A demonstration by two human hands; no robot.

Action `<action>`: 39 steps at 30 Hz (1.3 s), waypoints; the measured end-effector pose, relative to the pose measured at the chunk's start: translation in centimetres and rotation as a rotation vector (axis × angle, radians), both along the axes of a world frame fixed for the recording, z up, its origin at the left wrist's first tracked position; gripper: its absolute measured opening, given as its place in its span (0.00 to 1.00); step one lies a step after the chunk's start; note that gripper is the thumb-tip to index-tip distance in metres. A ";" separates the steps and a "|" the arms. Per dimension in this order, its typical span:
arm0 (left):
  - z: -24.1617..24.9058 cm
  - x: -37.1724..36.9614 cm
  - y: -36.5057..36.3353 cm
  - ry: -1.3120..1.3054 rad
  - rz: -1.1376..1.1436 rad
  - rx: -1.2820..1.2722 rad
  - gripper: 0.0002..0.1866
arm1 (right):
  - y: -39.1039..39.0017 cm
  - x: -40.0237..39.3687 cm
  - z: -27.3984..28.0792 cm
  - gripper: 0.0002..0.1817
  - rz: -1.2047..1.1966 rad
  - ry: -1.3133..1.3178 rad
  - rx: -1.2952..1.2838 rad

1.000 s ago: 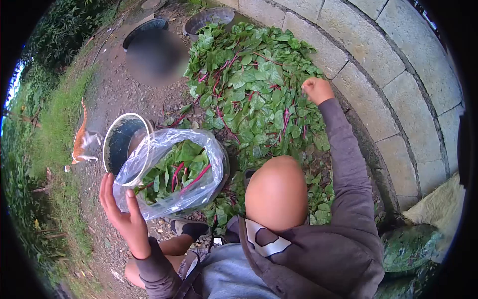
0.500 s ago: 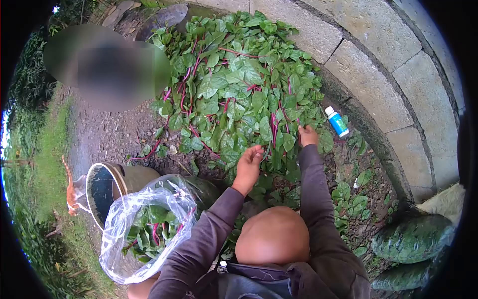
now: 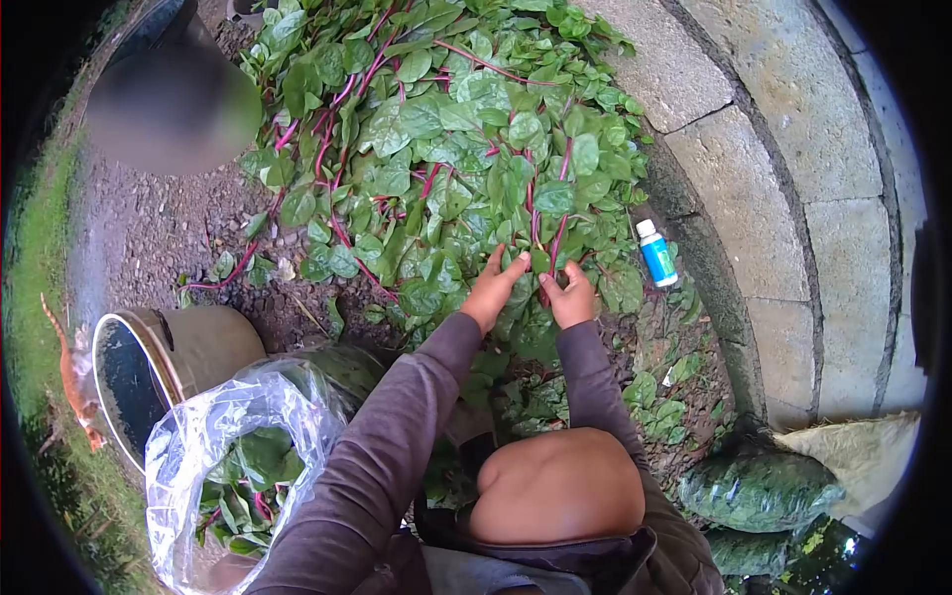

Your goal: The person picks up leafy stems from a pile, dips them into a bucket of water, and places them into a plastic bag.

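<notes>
A wide heap of Malabar spinach (image 3: pixel 397 198), with glossy green leaves and purple-red stems, lies on the ground in front of me. My right hand (image 3: pixel 568 297) is closed around the lower end of a purple Malabar spinach stem (image 3: pixel 559 226) at the heap's near edge. Close beside it, my left hand (image 3: pixel 493 290) has thumb and forefinger apart among the leaves; its other fingers are partly hidden. Below left, a clear plastic bag (image 3: pixel 174 476) stands with its mouth spread, cut greens (image 3: pixel 260 471) inside it.
A pale bucket (image 3: pixel 213 342) lies on its side at left, near an orange-and-white cat (image 3: pixel 77 382). A blue bottle with a white cap (image 3: pixel 656 254) rests by the curved block wall (image 3: pixel 764 198). Filled green bags (image 3: pixel 759 491) sit at lower right. A blurred patch covers the upper left.
My right hand has moved left and closed on a stem, coming nearer to my left hand. My left thumb and forefinger have parted. The view has shifted.
</notes>
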State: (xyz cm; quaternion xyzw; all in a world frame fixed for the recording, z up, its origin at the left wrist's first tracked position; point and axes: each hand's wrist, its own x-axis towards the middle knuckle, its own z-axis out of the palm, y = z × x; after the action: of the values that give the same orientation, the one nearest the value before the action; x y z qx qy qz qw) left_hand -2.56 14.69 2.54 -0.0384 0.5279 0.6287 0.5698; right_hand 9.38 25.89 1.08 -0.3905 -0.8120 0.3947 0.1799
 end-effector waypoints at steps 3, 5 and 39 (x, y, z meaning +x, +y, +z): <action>-0.8 -0.3 -1.1 -0.038 0.010 0.104 0.45 | -3.4 -2.0 3.9 0.15 0.139 0.093 0.211; -0.2 0.0 -2.2 -0.071 0.032 0.193 0.44 | -6.0 -3.0 6.3 0.16 0.139 0.026 0.353; -6.2 1.4 -8.1 0.438 0.465 -0.319 0.18 | -0.2 -0.9 3.4 0.11 -0.246 0.310 -0.500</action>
State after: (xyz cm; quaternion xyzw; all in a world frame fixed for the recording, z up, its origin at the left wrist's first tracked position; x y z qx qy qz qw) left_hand -1.13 6.57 -3.63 -0.1103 0.7060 0.6446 0.2717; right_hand 8.51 25.66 4.47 -0.4531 -0.5995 0.6122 0.2461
